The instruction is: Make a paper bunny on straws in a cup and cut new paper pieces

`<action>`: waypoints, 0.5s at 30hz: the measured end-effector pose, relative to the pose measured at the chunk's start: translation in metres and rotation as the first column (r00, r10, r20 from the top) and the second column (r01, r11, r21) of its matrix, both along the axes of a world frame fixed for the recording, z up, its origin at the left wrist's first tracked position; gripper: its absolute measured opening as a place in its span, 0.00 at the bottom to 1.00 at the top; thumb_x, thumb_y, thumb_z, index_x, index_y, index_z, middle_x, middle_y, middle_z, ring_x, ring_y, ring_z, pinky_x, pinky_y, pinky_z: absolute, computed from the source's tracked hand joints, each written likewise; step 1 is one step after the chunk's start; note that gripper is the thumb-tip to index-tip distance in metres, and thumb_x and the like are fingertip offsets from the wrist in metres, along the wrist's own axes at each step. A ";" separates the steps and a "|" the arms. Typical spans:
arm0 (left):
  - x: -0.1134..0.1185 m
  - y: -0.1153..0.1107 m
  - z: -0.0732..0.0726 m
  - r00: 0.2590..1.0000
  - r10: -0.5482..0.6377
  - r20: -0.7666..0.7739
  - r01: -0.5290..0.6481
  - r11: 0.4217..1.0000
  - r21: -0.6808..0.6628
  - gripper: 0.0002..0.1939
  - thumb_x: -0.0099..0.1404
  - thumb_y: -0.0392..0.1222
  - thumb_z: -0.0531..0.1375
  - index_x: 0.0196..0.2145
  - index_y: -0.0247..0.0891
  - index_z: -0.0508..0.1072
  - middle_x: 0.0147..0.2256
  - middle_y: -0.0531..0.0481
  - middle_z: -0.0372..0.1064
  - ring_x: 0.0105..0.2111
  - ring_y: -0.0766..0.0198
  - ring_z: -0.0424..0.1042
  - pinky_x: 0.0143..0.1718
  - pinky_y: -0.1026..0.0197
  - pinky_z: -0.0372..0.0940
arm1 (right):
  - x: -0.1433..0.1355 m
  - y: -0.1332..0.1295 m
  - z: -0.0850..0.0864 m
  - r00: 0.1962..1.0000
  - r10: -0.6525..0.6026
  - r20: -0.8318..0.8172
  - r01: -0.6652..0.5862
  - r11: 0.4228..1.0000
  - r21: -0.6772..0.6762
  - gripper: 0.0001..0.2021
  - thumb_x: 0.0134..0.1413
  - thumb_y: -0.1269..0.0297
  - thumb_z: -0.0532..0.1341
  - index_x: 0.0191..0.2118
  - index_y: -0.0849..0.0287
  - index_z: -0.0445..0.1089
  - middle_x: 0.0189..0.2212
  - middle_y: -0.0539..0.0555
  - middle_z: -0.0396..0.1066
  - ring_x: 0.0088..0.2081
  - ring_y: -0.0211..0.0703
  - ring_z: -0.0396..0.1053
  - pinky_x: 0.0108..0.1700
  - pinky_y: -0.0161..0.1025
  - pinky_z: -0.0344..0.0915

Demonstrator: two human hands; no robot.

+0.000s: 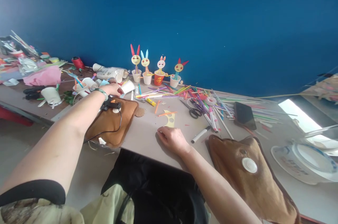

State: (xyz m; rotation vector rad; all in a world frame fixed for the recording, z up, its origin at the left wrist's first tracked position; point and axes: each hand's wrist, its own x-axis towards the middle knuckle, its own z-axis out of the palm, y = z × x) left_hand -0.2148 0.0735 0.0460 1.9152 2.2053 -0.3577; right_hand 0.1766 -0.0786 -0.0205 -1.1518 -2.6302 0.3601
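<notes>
My left hand [113,89] is stretched out to the back left, among paper cups. Beside its fingers a white paper cup [128,87] lies tipped over; whether I grip it or only touch it is unclear, as the fingertips are hidden. My right hand [173,139] rests near the table's front edge, its fingers curled in and nothing visible in them. Just beyond it lies a pale yellow paper scrap with round holes [170,120], an orange stick [167,113] across it. Black scissors [194,111] and a capped marker [200,134] lie to its right.
Several rabbit-faced figures in cups [159,78] stand against the blue wall. Coloured sticks [182,91] are strewn in front. A brown cushion-like pouch [111,122] sits under my left forearm, another brown pouch [245,171] at right. A phone [244,115] and a plastic bowl [303,164] lie further right.
</notes>
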 end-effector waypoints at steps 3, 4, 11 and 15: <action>0.001 0.000 -0.002 1.000 0.005 -0.026 -0.004 1.000 0.014 0.19 0.49 0.46 0.67 0.40 0.37 0.79 0.43 0.40 0.78 0.44 0.50 0.76 0.42 0.62 0.67 | 0.000 0.001 0.001 1.000 -0.002 0.004 0.002 1.000 -0.005 0.11 0.66 0.68 0.53 0.41 0.57 0.74 0.38 0.53 0.79 0.37 0.39 0.74 0.36 0.35 0.56; 0.001 -0.001 -0.002 1.000 0.004 -0.031 -0.003 1.000 0.022 0.19 0.49 0.46 0.67 0.39 0.37 0.78 0.43 0.40 0.78 0.45 0.49 0.76 0.43 0.62 0.67 | 0.000 0.001 0.001 1.000 -0.003 0.005 0.004 1.000 -0.005 0.11 0.66 0.68 0.53 0.42 0.57 0.74 0.38 0.54 0.79 0.37 0.39 0.74 0.36 0.35 0.56; 0.002 -0.003 -0.003 0.999 -0.010 -0.041 0.012 0.998 0.055 0.22 0.47 0.53 0.68 0.37 0.36 0.78 0.42 0.37 0.78 0.46 0.47 0.76 0.45 0.61 0.67 | -0.001 0.001 0.001 1.000 0.011 0.000 -0.011 1.000 0.002 0.11 0.67 0.68 0.53 0.42 0.58 0.74 0.38 0.54 0.78 0.37 0.39 0.73 0.37 0.34 0.56; 0.004 -0.006 -0.003 1.000 -0.016 -0.026 0.018 0.998 0.052 0.26 0.49 0.60 0.66 0.39 0.38 0.78 0.44 0.38 0.77 0.44 0.48 0.76 0.42 0.60 0.68 | -0.001 0.000 0.001 1.000 0.020 0.005 -0.021 1.000 0.017 0.11 0.67 0.67 0.53 0.42 0.58 0.74 0.37 0.54 0.78 0.36 0.39 0.72 0.36 0.35 0.55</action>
